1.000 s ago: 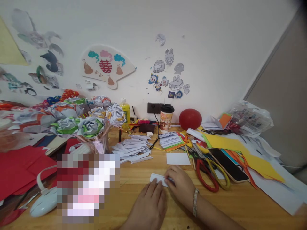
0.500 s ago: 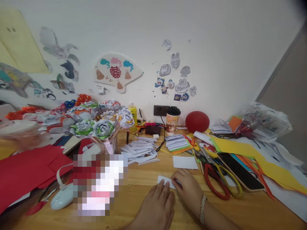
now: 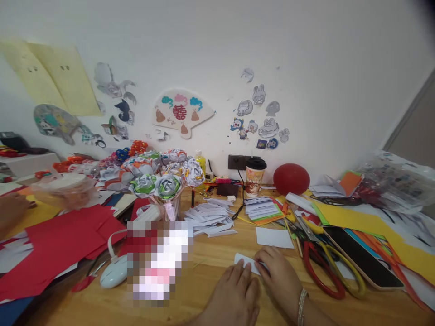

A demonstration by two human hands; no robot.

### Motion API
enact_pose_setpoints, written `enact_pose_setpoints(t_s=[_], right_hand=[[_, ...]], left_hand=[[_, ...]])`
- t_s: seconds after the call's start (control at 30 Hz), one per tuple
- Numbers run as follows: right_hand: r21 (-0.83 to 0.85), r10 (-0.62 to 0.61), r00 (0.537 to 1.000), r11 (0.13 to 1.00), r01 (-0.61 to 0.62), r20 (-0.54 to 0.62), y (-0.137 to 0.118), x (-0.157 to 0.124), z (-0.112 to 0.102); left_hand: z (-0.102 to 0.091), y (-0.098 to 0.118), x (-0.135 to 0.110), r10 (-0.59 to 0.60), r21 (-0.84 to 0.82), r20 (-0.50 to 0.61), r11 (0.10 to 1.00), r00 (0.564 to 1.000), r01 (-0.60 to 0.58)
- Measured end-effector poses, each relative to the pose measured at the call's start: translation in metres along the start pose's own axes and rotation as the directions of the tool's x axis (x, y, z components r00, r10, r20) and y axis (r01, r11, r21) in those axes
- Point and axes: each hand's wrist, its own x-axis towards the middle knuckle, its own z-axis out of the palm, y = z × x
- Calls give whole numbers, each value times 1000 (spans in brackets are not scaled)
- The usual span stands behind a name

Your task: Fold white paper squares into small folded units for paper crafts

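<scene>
Swung leftward since the earlier frame, the view shows the table's contents further right, with another person's blurred hand (image 3: 13, 210) at nine o'clock. Both hands stay on a small, folded white paper strip (image 3: 240, 260), at about seven o'clock from a flat white paper rectangle (image 3: 274, 237). Left-hand (image 3: 234, 294) fingers press it, slightly spread; right-hand (image 3: 278, 271) fingers curl at its end, whether pinching cannot be told. Good creasing likely needs aligned edges, steady hold and even pressure.
</scene>
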Motion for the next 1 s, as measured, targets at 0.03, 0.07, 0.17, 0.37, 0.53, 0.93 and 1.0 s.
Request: enact_pose_setpoints(t_s=[0.03,0.07,0.17,0.37,0.53,0.93,1.0], right_hand=[[-15,1,1000,1000,-1,0,0,0,0],[-30,2,1000,1000,-2,4,0,0,1],[-75,13,1000,997,-12,2,0,-1,1],[-164,59,996,984,-68,-63,-1,0,2],[-154,63,996,985,-73,-67,-2,0,3],[26,149,989,988,-149,18,-6,4,-6],[14,128,992,992,-128,13,-4,4,-5]], left_hand=[[-1,0,0,1,-1,3,1000,1000,-1],[-2,-1,0,4,-5,12,1000,1000,-4],[-9,-3,1,9,-17,62,1000,998,-8],[-8,-7,0,-27,-16,46,999,999,27],[-10,-6,0,-41,-11,78,999,996,42],[-17,-5,-1,-46,-34,84,998,995,49],[-17,-5,-1,-48,-41,99,998,994,53]])
